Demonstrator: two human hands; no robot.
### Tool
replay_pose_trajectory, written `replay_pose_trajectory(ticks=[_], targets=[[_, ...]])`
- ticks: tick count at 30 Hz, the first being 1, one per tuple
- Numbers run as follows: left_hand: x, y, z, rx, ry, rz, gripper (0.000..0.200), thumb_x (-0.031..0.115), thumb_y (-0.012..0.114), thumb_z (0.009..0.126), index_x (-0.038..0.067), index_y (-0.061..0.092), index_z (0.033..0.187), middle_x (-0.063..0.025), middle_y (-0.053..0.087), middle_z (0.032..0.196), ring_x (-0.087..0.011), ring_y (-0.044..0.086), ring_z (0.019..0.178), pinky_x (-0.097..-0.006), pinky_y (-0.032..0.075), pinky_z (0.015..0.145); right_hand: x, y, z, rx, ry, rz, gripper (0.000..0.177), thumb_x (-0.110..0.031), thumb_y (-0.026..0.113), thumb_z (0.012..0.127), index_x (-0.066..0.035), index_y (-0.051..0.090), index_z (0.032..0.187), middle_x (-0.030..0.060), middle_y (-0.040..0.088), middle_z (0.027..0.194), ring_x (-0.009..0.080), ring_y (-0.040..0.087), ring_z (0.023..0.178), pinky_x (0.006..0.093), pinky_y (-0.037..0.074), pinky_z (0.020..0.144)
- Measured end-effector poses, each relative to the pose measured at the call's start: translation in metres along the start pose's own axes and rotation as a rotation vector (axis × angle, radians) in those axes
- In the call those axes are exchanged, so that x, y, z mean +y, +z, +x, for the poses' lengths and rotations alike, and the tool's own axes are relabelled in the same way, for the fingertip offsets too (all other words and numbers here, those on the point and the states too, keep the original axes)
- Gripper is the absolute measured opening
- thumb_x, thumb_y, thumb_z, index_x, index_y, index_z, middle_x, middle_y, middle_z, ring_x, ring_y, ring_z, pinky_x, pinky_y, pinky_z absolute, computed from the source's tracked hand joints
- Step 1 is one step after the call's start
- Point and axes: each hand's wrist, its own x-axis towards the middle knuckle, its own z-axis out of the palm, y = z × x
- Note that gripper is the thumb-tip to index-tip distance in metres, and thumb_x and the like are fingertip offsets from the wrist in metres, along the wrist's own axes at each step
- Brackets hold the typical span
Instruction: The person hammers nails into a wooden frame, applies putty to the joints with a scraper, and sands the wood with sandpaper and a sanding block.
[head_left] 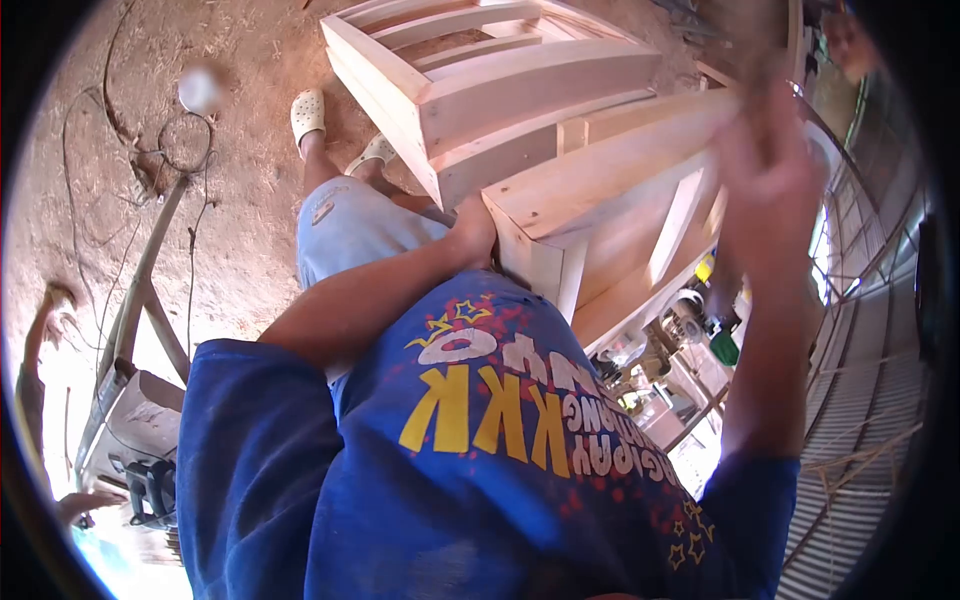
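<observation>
A pale wooden frame point(600, 175) with a long top board and inner crosspieces stands in front of my body. At its near corner, my left hand point(474, 232) is closed around the edge, with the fingers partly hidden behind the wood. My right hand point(768, 165) is raised at the right side, above the frame's far part and blurred by motion. It is closed on a long brownish hammer-like tool point(750, 45), too smeared to make out exactly. Beyond lies a second wooden frame point(520, 100) with several slats, close against the first.
Cables point(110, 120) and a white round object point(200, 90) lie on the dirt floor point(250, 50). Left stands a wooden post point(150, 260) beside a grey panel point(140, 420). Corrugated sheeting point(850, 430) runs along the right; cluttered items point(690, 320) lie beyond the frame. Another person's arm point(38, 330) shows far left.
</observation>
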Motion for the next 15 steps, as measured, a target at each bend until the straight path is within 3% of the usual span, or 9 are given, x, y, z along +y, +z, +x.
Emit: replay_pose_trajectory(ticks=[2,3,6,7,12,14,15], targets=[[0.003,-0.003,0.002,0.011,0.001,-0.002,0.055,0.035,0.028,0.107,0.008,0.059,0.145,-0.0124,0.064,0.143,-0.0294,0.061,0.132,-0.0475,0.045,0.114,0.005,0.006,-0.026,-0.551,-0.393,-0.347,0.057,-0.017,0.063,0.097,-0.029,0.056,0.152,0.0114,0.068,0.083,0.0324,0.068,0.075,0.0466,0.056,0.072],[0.004,-0.002,-0.003,0.034,-0.021,0.009,0.056,0.035,0.027,0.107,0.009,0.059,0.144,-0.0124,0.065,0.143,-0.0293,0.061,0.131,-0.0473,0.044,0.115,0.001,0.0,-0.029,-0.551,-0.397,-0.258,0.06,-0.011,0.062,0.096,-0.029,0.054,0.153,0.0122,0.069,0.088,0.034,0.069,0.078,0.0472,0.057,0.072],[0.003,0.001,-0.004,0.029,-0.055,0.02,0.056,0.035,0.026,0.107,0.01,0.06,0.143,-0.0122,0.065,0.143,-0.03,0.061,0.13,-0.0491,0.044,0.114,-0.004,-0.027,-0.007,-0.34,-0.465,-0.312,0.061,-0.01,0.066,0.094,-0.027,0.056,0.151,0.0131,0.069,0.09,0.0332,0.069,0.079,0.0435,0.057,0.071],[0.005,0.006,-0.011,0.041,-0.076,0.027,0.056,0.035,0.026,0.107,0.01,0.06,0.143,-0.0122,0.065,0.143,-0.0303,0.061,0.13,-0.0496,0.044,0.114,-0.004,-0.03,0.0,-0.153,-0.459,0.004,0.061,-0.011,0.07,0.092,-0.025,0.058,0.151,0.0132,0.07,0.091,0.0294,0.069,0.076,0.0395,0.057,0.069],[0.007,0.007,-0.008,0.052,-0.026,0.053,0.056,0.035,0.027,0.107,0.01,0.059,0.144,-0.0121,0.063,0.145,-0.0315,0.061,0.13,-0.0518,0.043,0.115,-0.02,-0.043,0.019,0.328,0.024,0.289,0.062,-0.014,0.071,0.092,-0.025,0.057,0.152,0.0144,0.069,0.091,0.024,0.067,0.073,0.0374,0.055,0.068],[0.003,0.002,-0.004,0.052,-0.101,-0.008,0.055,0.034,0.027,0.107,0.01,0.06,0.144,-0.0121,0.064,0.144,-0.0311,0.061,0.13,-0.0513,0.043,0.114,-0.019,-0.024,0.009,0.337,0.095,0.327,0.06,-0.015,0.068,0.095,-0.025,0.056,0.153,0.0156,0.072,0.102,0.0282,0.071,0.083,0.0367,0.056,0.076],[0.005,0.001,-0.001,0.049,-0.131,-0.034,0.054,0.034,0.028,0.107,0.01,0.06,0.144,-0.012,0.065,0.143,-0.0309,0.061,0.129,-0.051,0.044,0.113,-0.016,-0.018,-0.002,0.006,0.064,0.1,0.062,-0.011,0.064,0.095,-0.026,0.052,0.155,0.0145,0.072,0.1,0.0313,0.072,0.084,0.0404,0.057,0.077]])
